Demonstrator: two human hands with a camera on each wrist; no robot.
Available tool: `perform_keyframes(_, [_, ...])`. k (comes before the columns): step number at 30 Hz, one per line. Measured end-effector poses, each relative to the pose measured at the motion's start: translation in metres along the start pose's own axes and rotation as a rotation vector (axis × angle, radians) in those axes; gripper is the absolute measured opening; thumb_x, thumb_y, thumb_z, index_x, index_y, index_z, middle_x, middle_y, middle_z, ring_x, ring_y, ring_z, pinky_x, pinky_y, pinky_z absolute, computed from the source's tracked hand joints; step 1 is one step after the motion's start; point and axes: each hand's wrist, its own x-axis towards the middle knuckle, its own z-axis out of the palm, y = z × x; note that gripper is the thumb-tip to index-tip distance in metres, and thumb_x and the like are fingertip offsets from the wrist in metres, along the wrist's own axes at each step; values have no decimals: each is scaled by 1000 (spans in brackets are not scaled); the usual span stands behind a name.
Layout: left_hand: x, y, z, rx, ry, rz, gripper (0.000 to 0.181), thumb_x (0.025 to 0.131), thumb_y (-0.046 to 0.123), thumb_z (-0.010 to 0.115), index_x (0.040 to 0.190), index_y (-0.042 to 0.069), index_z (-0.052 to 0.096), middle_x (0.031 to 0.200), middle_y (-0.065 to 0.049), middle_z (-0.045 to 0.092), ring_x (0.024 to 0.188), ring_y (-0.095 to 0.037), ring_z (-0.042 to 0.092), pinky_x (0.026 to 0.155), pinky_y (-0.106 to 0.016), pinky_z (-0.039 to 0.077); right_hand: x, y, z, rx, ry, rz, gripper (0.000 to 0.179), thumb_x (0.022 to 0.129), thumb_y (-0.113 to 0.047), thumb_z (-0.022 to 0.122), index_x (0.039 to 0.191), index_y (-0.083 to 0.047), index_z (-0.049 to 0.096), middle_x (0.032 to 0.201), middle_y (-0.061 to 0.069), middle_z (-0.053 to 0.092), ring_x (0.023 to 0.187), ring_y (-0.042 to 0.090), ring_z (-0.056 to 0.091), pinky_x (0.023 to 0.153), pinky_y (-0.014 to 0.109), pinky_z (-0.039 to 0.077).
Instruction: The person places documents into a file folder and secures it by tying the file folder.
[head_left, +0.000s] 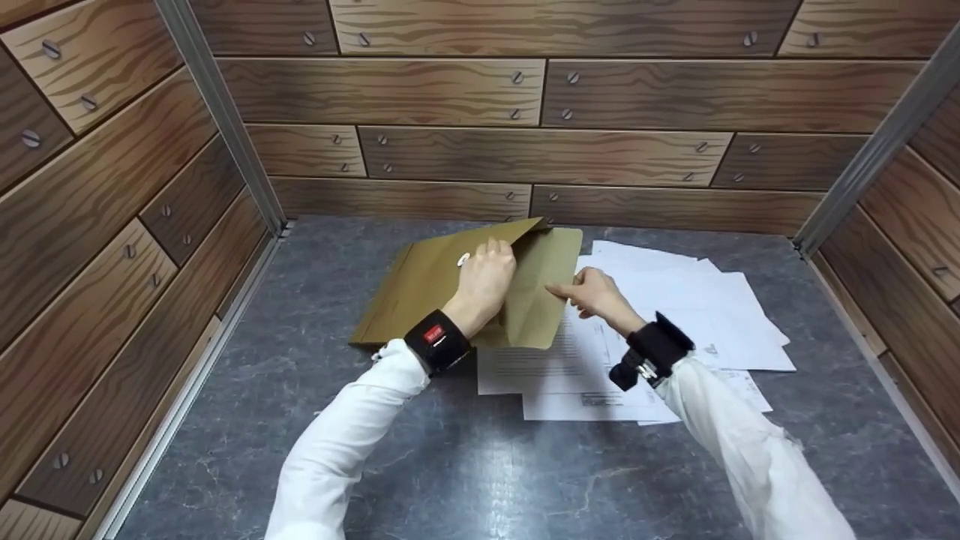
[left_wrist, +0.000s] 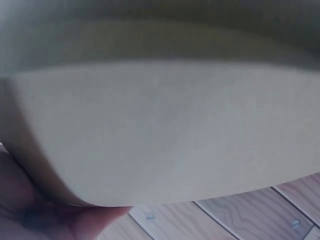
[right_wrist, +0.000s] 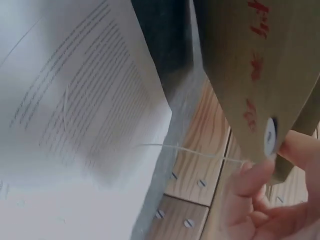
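A brown kraft paper document envelope (head_left: 420, 277) is tilted up off the table, its flap (head_left: 534, 300) folded out to the right. My left hand (head_left: 486, 279) grips the envelope at its mouth; in the left wrist view its fingers (left_wrist: 95, 222) show below the pale paper. With thumb and fingers, my right hand (head_left: 596, 292) pinches the flap's outer edge. In the right wrist view, a white button (right_wrist: 270, 137) sits beside the right fingertips, with red writing above it. A thin string (right_wrist: 195, 151) trails from that hand. Another white button (head_left: 463, 259) lies by my left knuckles.
Loose printed sheets (head_left: 675, 307) lie overlapping on the grey table (head_left: 300, 420), right of the envelope and partly under its flap. Wood-patterned walls (head_left: 450, 90) enclose the table at the back and both sides.
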Motion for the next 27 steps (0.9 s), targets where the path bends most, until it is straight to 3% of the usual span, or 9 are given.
perform_keyframes(5, [-4,-8,3,5,61,9,20,86,2,47,102,-5,58,95,-14,61,82,-23,59,66,-29,50,0,-9,9,457,-146,77,23,85,-15,58,93,4,46,76,9,59,62,17,62,70,37,51])
perform_keyframes(9, [-6,-9,5,-22,20,26,15,87,3,46,96,-1,57,88,-11,59,79,-22,58,62,-31,49,1,-19,16,579,-182,96,23,84,-4,51,102,8,47,78,11,62,68,21,64,71,38,50])
perform_keyframes(15, [-11,-11,6,-35,-54,45,16,88,3,46,100,-1,56,91,-12,59,82,-23,58,64,-32,50,4,-30,25,450,-149,66,23,82,2,51,103,12,47,76,10,61,64,18,63,64,35,52])
perform_keyframes(19, [-12,-14,1,-22,-74,-14,13,86,2,49,98,0,56,85,-12,60,75,-24,60,57,-34,50,6,-38,26,419,-146,59,24,81,6,50,103,14,46,74,10,59,60,16,61,59,30,52])
perform_keyframes(23, [-11,-14,-7,26,-158,-96,12,85,3,51,95,3,58,79,-10,62,68,-23,62,49,-34,49,4,-49,26,386,-119,36,24,79,7,50,101,14,47,74,11,59,59,15,61,57,29,52])
perform_keyframes(25, [-11,-13,-9,43,-189,-111,11,86,5,50,91,4,60,78,-7,63,67,-22,62,48,-33,49,3,-53,26,336,-95,21,20,76,8,51,95,13,49,74,12,58,58,15,61,55,27,52])
perform_keyframes(27, [-11,-15,-10,54,-175,-106,12,86,5,50,84,5,62,75,-5,63,66,-21,62,46,-32,48,3,-54,27,280,-80,13,16,73,9,53,89,9,50,74,12,56,56,14,59,53,26,51])
